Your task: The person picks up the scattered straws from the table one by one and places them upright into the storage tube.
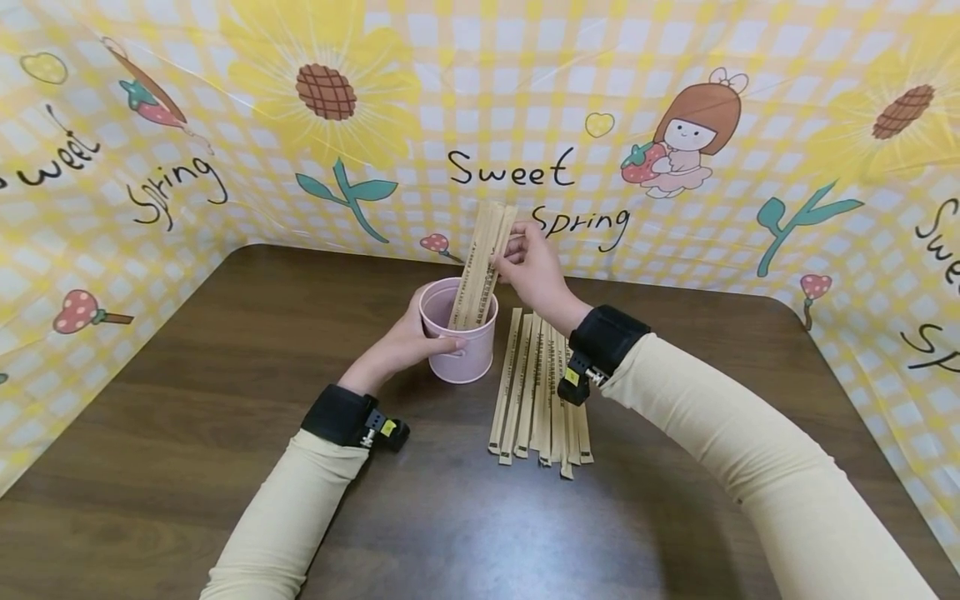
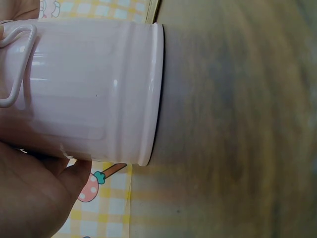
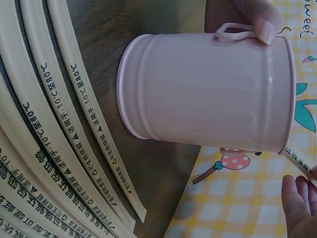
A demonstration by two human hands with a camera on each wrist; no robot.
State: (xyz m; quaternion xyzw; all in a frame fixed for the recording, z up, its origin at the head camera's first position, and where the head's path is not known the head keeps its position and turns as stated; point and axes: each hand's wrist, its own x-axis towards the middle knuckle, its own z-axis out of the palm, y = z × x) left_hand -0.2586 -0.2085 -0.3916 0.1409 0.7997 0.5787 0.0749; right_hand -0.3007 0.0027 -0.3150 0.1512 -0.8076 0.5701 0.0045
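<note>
While left fingers (image 1: 442, 340) clasp the pink bucket (image 1: 459, 342), right fingers (image 1: 517, 250) pinch wrapped chopsticks (image 1: 480, 271) inside.

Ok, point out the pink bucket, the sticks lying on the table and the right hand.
Bucket (image 1: 467, 354), head view, front wall.
Sticks (image 1: 534, 392), head view, middle of the row.
Right hand (image 1: 531, 271), head view, back of the hand.

Sticks in bucket: their lower ends are hiding inside the pink bucket (image 1: 459, 337).
Sticks on table: the right hand (image 1: 534, 273) and its wrist strap are covering part of the loose row (image 1: 536, 392); the right wrist view's edge is cutting the row off.
Left hand (image 1: 408, 342): its palm is lying behind the bucket.
Printed lettering: it is reading too small in the head view.
Table (image 2: 247, 119): it is blurring in the left wrist view.
</note>
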